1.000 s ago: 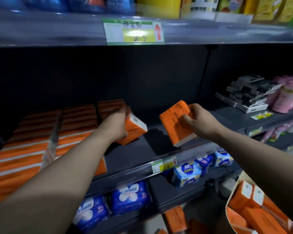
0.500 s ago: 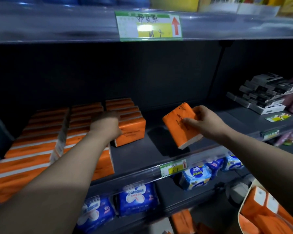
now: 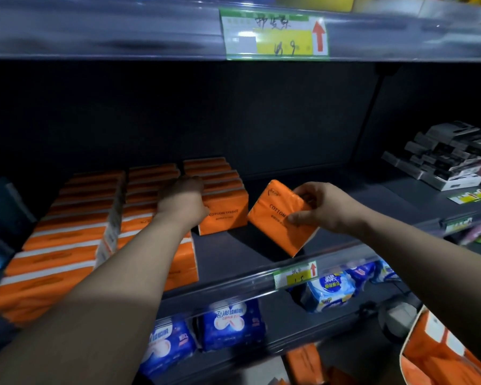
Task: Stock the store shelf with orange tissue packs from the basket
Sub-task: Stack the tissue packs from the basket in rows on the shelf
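Observation:
Three rows of orange tissue packs [image 3: 75, 218] stand on the dark middle shelf [image 3: 233, 254]. The right row ends in a pack marked COTTON TISSUE [image 3: 225, 218]. My left hand [image 3: 182, 202] rests on the top left corner of that pack, fingers curled over the top, lifting nothing. My right hand [image 3: 325, 207] grips another orange tissue pack [image 3: 275, 218], tilted just above the bare shelf to the right of the rows. The basket [image 3: 406, 354], with more orange packs inside, shows at the bottom right corner.
Black and white boxes [image 3: 450, 159] are stacked at the right of the same shelf. Blue packs [image 3: 228, 323] fill the shelf below. A price tag [image 3: 295, 275] sits on the shelf's front rail. The upper shelf's edge [image 3: 122, 31] hangs overhead.
My left hand set its orange pack upright at the front of the right row and now rests on it. My right hand still holds its pack, shifted slightly nearer the rows.

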`<state>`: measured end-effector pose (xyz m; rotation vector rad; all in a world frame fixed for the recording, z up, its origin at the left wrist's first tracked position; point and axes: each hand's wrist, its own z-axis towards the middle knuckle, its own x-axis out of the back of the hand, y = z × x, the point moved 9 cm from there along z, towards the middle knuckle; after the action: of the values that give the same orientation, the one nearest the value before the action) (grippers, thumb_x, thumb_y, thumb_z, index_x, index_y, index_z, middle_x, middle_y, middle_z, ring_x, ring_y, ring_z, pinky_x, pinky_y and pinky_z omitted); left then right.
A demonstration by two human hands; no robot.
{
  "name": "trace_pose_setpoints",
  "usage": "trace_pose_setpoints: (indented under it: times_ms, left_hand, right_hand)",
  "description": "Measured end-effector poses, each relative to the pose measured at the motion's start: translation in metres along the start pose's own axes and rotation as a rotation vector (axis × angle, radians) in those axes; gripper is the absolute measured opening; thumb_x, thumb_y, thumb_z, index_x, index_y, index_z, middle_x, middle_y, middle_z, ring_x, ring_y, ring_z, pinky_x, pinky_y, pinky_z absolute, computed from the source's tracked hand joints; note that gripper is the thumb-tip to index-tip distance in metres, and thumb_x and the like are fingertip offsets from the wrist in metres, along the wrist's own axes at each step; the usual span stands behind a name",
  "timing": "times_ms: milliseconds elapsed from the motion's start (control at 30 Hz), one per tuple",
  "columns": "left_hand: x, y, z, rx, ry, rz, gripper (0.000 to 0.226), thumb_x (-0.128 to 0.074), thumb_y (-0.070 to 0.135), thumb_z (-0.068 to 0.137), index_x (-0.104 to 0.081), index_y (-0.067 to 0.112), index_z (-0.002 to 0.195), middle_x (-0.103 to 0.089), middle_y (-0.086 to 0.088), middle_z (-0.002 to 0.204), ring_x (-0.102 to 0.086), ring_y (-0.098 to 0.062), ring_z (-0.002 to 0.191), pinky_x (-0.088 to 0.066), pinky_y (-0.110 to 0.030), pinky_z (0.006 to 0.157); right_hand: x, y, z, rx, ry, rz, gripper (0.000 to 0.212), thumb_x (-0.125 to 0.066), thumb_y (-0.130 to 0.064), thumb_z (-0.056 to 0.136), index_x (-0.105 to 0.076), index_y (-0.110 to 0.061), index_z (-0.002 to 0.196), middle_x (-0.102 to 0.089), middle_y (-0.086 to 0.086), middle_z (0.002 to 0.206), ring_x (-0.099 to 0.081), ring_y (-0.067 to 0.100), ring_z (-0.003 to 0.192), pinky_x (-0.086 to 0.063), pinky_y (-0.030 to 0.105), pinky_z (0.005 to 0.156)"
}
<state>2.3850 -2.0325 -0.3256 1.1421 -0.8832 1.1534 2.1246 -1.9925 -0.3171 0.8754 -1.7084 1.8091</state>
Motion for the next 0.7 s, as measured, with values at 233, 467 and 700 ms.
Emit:
trace_pose_setpoints:
  times_ms: [233,467,700]
  left_hand:
    - [0.018,-0.021,-0.016,0.003,0.000,-0.128,0.037,-0.062,0.040,0.084,-0.059,0.025,0.118,-0.059,-0.005,0.121,-0.056,-0.027,0.108,-0.045,-0.031,0.083]
    - [0.039,-0.048,-0.037,0.002,0.060,-0.098,0.026,-0.057,0.040,0.086,-0.065,0.027,0.108,-0.066,-0.003,0.112,-0.061,-0.026,0.102,-0.050,-0.033,0.081]
    - [0.036,-0.054,-0.043,-0.027,0.064,-0.096,0.036,-0.057,0.042,0.087,-0.063,0.022,0.116,-0.066,-0.002,0.117,-0.060,-0.024,0.106,-0.051,-0.033,0.084]
  right_hand:
    - [-0.028,-0.041,0.002,0.131,-0.064,-0.037,0.040,-0.082,-0.011,0.067,-0.060,-0.028,0.095,-0.062,-0.010,0.086,-0.059,0.004,0.076,-0.049,0.019,0.066]
    - [-0.069,-0.074,0.015,0.247,-0.054,-0.206,0.039,-0.075,-0.011,0.069,-0.063,-0.021,0.105,-0.052,-0.001,0.103,-0.054,0.017,0.092,-0.042,0.025,0.075]
    - [-0.093,-0.084,0.029,0.289,0.038,-0.458,0.048,-0.074,-0.029,0.073,-0.061,-0.034,0.119,-0.048,0.005,0.120,-0.043,0.027,0.112,-0.032,0.032,0.095]
